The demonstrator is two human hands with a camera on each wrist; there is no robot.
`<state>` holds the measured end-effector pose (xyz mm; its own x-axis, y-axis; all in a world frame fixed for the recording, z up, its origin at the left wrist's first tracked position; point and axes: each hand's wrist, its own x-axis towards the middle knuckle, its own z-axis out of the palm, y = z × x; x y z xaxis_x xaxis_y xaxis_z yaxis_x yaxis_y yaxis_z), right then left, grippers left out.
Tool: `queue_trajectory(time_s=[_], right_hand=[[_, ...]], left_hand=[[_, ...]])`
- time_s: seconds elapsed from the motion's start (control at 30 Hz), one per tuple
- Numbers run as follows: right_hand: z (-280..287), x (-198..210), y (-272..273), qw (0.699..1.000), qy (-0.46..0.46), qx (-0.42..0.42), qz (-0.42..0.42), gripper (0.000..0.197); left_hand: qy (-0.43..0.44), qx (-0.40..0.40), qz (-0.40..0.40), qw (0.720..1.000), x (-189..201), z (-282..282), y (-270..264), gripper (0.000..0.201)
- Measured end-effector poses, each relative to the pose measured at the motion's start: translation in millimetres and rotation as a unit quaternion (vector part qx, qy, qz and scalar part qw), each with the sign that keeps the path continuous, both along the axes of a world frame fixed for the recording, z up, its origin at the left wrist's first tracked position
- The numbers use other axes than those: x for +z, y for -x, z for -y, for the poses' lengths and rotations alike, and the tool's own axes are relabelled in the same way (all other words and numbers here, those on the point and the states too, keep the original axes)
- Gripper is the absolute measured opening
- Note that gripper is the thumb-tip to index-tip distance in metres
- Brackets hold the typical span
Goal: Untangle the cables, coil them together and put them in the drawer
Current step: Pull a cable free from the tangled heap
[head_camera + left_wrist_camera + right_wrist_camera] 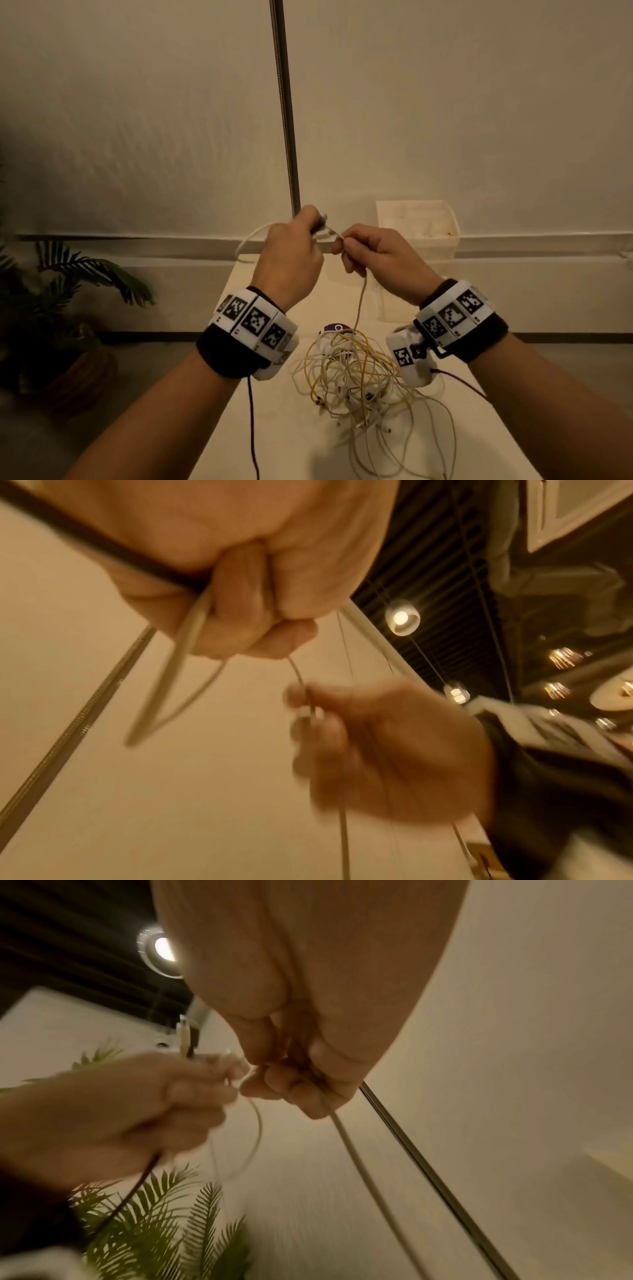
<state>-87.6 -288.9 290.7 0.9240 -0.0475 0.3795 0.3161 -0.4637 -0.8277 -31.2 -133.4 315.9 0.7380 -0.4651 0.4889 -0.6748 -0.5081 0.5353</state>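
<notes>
Both hands raised above tabletop (274, 428), close together. Left hand (287, 253) fingers curled round a white cable (248, 240) and a dark cable, plug ends sticking out past the thumb; a white loop hangs off to its left. Right hand (376, 255) fingers pinch a thin cable strand (361, 301) that drops straight down into the cable tangle (359, 377). Tangle of yellow and white cables lies loose on the tabletop between the forearms, nearer the right wrist; a small purple-and-white item (337, 328) touches its far edge. Tabletop pale cream, narrow, running away from the camera. White plastic drawer unit (418, 226) stands at the far right end of it; whether a drawer is open, cannot tell. Behind: cream fabric wall, metal pole (286, 113) vertical at centre. Potted palm (68, 274) on the floor at left. Wrist views show dark slatted ceiling with round lamps (402, 618).
</notes>
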Motion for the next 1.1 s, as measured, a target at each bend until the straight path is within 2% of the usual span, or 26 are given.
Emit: queue_trajectory(time_s=[0.1,0.2,0.27,0.33,0.4,0.47,0.53,0.6,0.67,0.83,0.9,0.97,1.03,1.1], right_hand=[[-11,-58,-7,0.996,-0.046,0.012,-0.071,0.025],[-14,-120,-7,0.988,-0.064,-0.012,-0.138,0.03],[-11,-129,-8,0.985,-0.087,-0.046,-0.144,0.031],[-11,-115,-12,0.981,-0.115,-0.06,-0.142,0.031],[-12,-93,-16,0.983,-0.111,-0.064,-0.13,0.031],[-13,-70,-19,0.983,-0.121,-0.055,-0.126,0.029],[-15,-43,-17,0.983,-0.137,-0.027,-0.122,0.027],[-14,-19,-15,0.989,-0.1,0.0,-0.113,0.026],[-11,-3,-14,0.992,-0.061,0.025,-0.11,0.026],[-5,-5,-2,0.993,-0.068,0.039,-0.091,0.03],[-11,-19,1,0.993,-0.085,0.04,-0.074,0.027],[-21,-41,2,0.991,-0.099,0.037,-0.08,0.027],[-27,-71,2,0.989,-0.094,0.03,-0.11,0.028],[-32,-98,5,0.988,-0.078,0.016,-0.132,0.029]], left_hand=[[0.109,0.058,-0.001,0.992,19,-3,-12,0.023],[0.171,0.081,-0.053,0.981,22,-16,-26,0.018],[0.127,0.066,-0.08,0.986,16,-21,-24,0.025],[0.027,0.037,-0.077,0.996,2,-21,-13,0.058],[-0.068,-0.006,-0.028,0.997,-16,-18,-2,0.088],[-0.135,-0.064,0.014,0.989,-33,-16,2,0.095],[-0.178,-0.101,-0.004,0.979,-42,-15,1,0.097],[-0.158,-0.101,-0.022,0.982,-43,-12,-1,0.095],[-0.125,-0.092,-0.019,0.988,-39,-9,-2,0.084],[-0.082,-0.04,0.001,0.996,-25,-6,-5,0.019],[-0.045,-0.013,0.016,0.999,-16,-4,-4,0.015],[0.03,0.023,0.024,0.999,-7,-6,-9,0.016],[0.131,0.064,0.016,0.989,5,-10,-26,0.018],[0.181,0.111,0.015,0.977,15,-22,-39,0.017]])
